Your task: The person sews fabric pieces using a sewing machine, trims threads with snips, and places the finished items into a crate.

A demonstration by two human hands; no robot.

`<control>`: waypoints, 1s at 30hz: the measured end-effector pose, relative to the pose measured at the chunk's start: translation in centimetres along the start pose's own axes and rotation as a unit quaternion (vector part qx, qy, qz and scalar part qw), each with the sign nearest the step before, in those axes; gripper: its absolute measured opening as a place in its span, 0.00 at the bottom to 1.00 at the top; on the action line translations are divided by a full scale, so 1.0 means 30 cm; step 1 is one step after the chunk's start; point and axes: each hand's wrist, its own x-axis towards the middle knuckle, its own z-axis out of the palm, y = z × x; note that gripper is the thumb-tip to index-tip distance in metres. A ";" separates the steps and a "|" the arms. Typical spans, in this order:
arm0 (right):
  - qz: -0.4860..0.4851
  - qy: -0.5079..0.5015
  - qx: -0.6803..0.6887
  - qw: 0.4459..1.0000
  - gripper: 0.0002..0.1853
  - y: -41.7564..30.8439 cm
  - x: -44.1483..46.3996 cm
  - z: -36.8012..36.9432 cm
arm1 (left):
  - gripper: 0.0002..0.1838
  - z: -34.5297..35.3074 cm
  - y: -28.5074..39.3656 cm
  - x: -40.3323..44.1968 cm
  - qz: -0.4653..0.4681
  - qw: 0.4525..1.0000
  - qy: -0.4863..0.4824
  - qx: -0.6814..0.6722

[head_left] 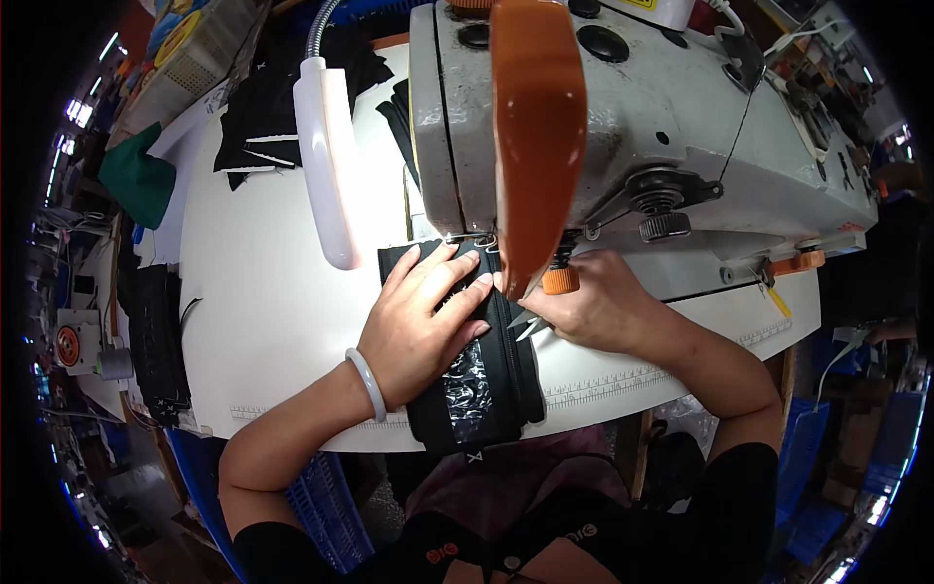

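Note:
My left hand [420, 316] lies flat with fingers spread on a black fabric piece [501, 380], its fingertips close to the needle area of the sewing machine [457, 127]. A shiny transparent plastic panel [469, 389] is set into the fabric, and a zipper-like strip runs along its right side. My right hand [589, 304] is closed around a small pair of scissors [526, 324], whose blades point left over the fabric's right edge. The handles are hidden in my palm. An orange machine part [540, 127] hides some of the right fingertips and the stitching spot.
A white lamp [329, 165] lights the white table [263, 321]. Black fabric pieces [263, 122] lie at the back left, near a green cloth [141, 175]. A printed ruler [623, 385] follows the front edge. A blue crate [326, 506] stands below.

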 end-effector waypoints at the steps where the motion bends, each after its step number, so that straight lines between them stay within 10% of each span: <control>1: 0.002 -0.009 -0.004 1.000 0.08 -0.005 0.001 -0.006 | 0.21 0.001 -0.001 -0.001 0.000 1.000 0.004 -0.005; 10: 0.038 0.017 0.033 0.999 0.09 0.029 0.000 0.028 | 0.17 0.002 -0.051 0.040 0.010 0.999 0.038 -0.008; 19: 0.331 -0.250 0.169 0.894 0.26 0.039 0.014 -0.122 | 0.10 -0.010 -0.095 0.066 -0.012 0.997 0.035 -0.068; 25: 0.228 -0.082 -0.019 0.970 0.15 0.130 -0.015 -0.071 | 0.14 -0.047 -0.300 0.222 -0.264 0.899 0.239 -0.254; 30: 0.242 -0.132 -0.093 0.957 0.15 0.191 0.030 -0.014 | 0.14 0.037 -0.373 0.371 -0.314 0.901 0.205 -0.216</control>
